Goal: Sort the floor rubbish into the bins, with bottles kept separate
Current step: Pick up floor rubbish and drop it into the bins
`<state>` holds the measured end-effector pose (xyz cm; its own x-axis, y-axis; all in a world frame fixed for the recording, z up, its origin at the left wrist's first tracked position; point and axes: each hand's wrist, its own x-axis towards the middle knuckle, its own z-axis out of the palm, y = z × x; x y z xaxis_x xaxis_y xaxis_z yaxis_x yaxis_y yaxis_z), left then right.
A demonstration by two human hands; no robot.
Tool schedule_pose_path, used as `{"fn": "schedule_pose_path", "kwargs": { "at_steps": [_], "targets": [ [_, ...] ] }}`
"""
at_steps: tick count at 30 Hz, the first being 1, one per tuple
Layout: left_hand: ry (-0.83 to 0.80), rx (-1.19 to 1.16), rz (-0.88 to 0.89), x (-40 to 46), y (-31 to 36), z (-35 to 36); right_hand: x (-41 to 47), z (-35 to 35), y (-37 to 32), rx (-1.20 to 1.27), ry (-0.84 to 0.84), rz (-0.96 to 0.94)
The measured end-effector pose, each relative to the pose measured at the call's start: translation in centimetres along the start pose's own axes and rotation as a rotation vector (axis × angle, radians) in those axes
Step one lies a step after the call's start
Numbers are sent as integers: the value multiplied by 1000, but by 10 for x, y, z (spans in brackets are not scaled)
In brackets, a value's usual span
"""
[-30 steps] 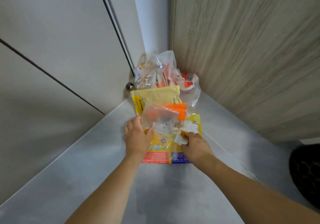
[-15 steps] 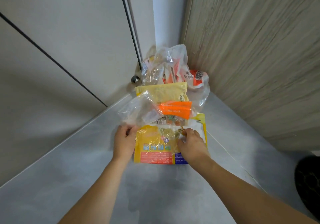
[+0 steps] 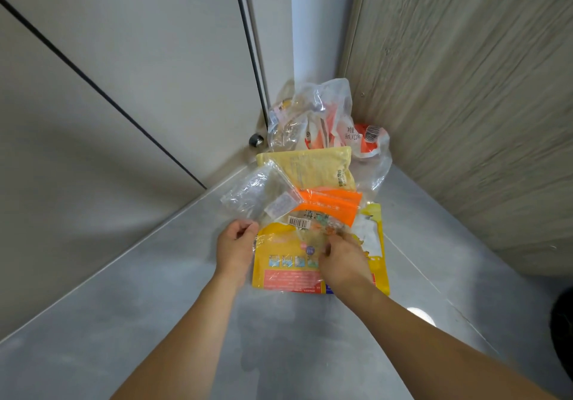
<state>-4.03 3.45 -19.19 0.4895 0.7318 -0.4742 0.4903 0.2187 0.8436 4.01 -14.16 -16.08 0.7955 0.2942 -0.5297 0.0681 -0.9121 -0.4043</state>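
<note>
A heap of plastic wrappers lies in the floor corner. My left hand [image 3: 236,246] pinches the lower edge of a clear plastic bag [image 3: 252,193] that fans out up and to the left. My right hand [image 3: 342,258] pinches a crinkled clear wrapper with an orange strip and a barcode [image 3: 328,206]. Under both lies a flat yellow packet [image 3: 290,271]. Behind it sit a pale yellow pouch [image 3: 313,168] and a big clear bag stuffed with red and white wrappers [image 3: 322,120]. No bottle shows in this view.
A pale door with a round doorstop [image 3: 256,140] stands on the left. A wood-grain panel [image 3: 465,105] closes the right side. Something dark [image 3: 562,337] sits at the right edge. Grey floor [image 3: 155,322] stretches toward me.
The clear bag in my left hand has been pulled out to the left and spread open. My right hand has shifted onto the orange-strip wrapper. The white scraps seen before are out of sight.
</note>
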Motion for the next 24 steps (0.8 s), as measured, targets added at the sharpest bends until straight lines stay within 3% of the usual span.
{"fn": "schedule_pose_path", "kwargs": {
  "at_steps": [4,11,15,21,24],
  "targets": [
    [12,-3,-7,-1,8,-14,-8,-17,-1,261,0,-32],
    [24,57,88,-32,59,-43,-24,-86,-8,390,65,-90],
    [-114,81,136,-76,121,-35,-44,-157,-12,443,60,-106],
    [-422,379,203,-139,222,-17,-87,-274,11,403,129,-144],
    [-550,468,208,-177,259,4,-115,-323,39,383,78,-104]
  ]
}}
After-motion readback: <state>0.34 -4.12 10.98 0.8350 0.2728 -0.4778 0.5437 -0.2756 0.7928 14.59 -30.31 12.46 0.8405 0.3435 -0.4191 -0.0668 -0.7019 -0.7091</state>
